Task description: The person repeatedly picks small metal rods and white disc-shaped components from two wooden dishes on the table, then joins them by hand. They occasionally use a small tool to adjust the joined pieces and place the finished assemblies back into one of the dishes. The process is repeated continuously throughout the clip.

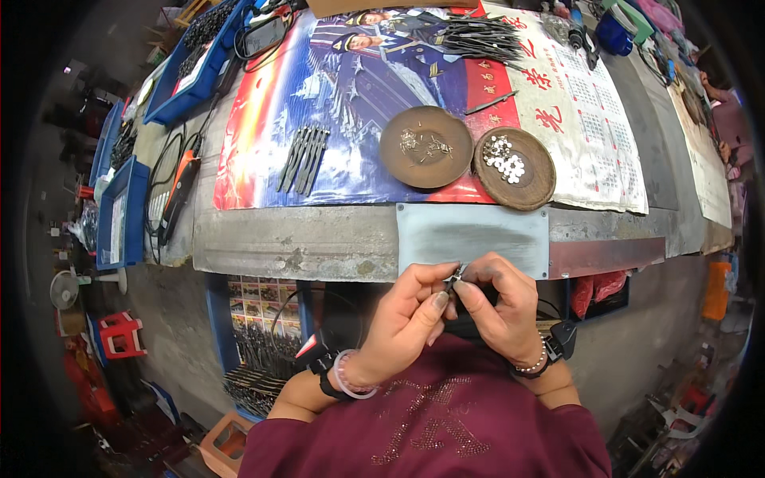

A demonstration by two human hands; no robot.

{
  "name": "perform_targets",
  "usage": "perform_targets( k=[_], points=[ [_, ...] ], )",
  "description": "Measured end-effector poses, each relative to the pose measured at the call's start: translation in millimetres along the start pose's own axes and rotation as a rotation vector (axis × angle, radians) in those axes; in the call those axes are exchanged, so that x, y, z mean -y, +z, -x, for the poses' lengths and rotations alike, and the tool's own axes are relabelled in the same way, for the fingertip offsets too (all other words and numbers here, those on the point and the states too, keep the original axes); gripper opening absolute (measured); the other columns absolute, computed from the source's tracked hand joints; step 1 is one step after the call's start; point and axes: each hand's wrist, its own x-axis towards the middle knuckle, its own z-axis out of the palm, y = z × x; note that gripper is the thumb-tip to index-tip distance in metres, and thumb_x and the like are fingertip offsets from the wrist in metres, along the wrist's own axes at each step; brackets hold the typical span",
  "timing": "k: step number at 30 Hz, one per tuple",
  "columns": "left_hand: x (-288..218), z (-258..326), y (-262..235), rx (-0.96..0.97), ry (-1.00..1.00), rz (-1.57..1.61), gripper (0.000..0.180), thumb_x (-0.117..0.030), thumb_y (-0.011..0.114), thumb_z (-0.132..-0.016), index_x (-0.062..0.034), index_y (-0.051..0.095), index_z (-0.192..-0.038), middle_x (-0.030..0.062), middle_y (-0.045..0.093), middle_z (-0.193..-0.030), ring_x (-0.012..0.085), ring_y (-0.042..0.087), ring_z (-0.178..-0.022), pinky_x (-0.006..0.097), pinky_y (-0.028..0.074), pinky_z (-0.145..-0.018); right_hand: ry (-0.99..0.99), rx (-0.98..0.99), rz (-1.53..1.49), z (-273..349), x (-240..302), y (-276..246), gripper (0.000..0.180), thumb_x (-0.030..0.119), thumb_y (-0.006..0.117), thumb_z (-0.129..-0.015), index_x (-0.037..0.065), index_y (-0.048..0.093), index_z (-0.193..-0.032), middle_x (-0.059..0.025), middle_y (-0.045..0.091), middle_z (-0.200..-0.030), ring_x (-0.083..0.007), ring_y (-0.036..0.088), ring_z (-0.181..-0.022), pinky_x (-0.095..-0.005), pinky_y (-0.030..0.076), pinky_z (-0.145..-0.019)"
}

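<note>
My left hand (410,307) is closed, its thumb and fingers pinching a small dark part (455,279) just off the table's front edge. My right hand (504,303) pinches at the same part from the other side, fingertips close together. A bright bit shows at the part's tip; most of it is hidden by my fingers. Beyond my hands, a brown round dish (396,166) holds small brass-coloured pins. Overlapping it closely on the right, a second brown dish (532,197) carries white round pieces and a few metal bits.
A smudged pale plate (414,227) hangs over the table edge. Several dark slim pieces (303,159) lie in a row at left, with a larger pile (486,40) at the back. Blue bins (123,215) and an orange-black tool (179,191) line the left side.
</note>
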Motion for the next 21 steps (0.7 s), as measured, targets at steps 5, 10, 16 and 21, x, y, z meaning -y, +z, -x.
perform_targets(
  k=[5,10,16,21],
  points=[
    [21.5,8.3,7.2,-0.085,0.219,-0.005,0.032,-0.004,0.044,-0.098,0.0012,0.042,-0.13,0.0079,0.059,-0.104,0.0074,0.055,-0.089,0.021,0.047,-0.076,-0.008,-0.022,0.076,4.5,-2.0,14.9,0.008,0.003,0.065,-0.083,-0.001,0.058,-0.084,-0.0108,0.058,-0.075,-0.019,0.059,-0.059,-0.0289,0.046,-0.053],
    [35.0,8.5,9.5,-0.163,0.433,-0.206,0.029,-0.001,0.044,-0.097,0.0025,0.046,-0.126,0.0095,0.061,-0.107,0.0096,0.058,-0.092,0.022,0.047,-0.08,-0.104,-0.121,0.225,13.5,-0.7,33.2,0.01,0.004,0.06,-0.086,-0.001,0.053,-0.083,-0.0125,0.054,-0.073,-0.024,0.054,-0.055,-0.0302,0.044,-0.052],
    [37.1,14.7,13.4,-0.185,0.524,-0.182,0.031,0.003,0.045,-0.094,0.0033,0.046,-0.126,0.0101,0.062,-0.107,0.0095,0.059,-0.095,0.024,0.048,-0.082,-0.179,-0.117,-0.134,13.0,-10.2,34.6,0.017,0.01,0.059,-0.091,-0.002,0.051,-0.082,-0.0074,0.052,-0.067,-0.0166,0.046,-0.053,-0.0286,0.04,-0.048],
    [36.1,17.0,7.9,-0.145,0.497,-0.278,0.029,0.003,0.043,-0.095,0.0039,0.044,-0.123,0.0117,0.059,-0.113,0.012,0.057,-0.1,0.025,0.046,-0.089,-0.28,-0.229,0.27,15.2,-13.9,43.0,0.019,0.015,0.058,-0.092,-0.001,0.051,-0.082,-0.0108,0.051,-0.063,-0.0242,0.049,-0.047,-0.0295,0.039,-0.045]
  ],
)
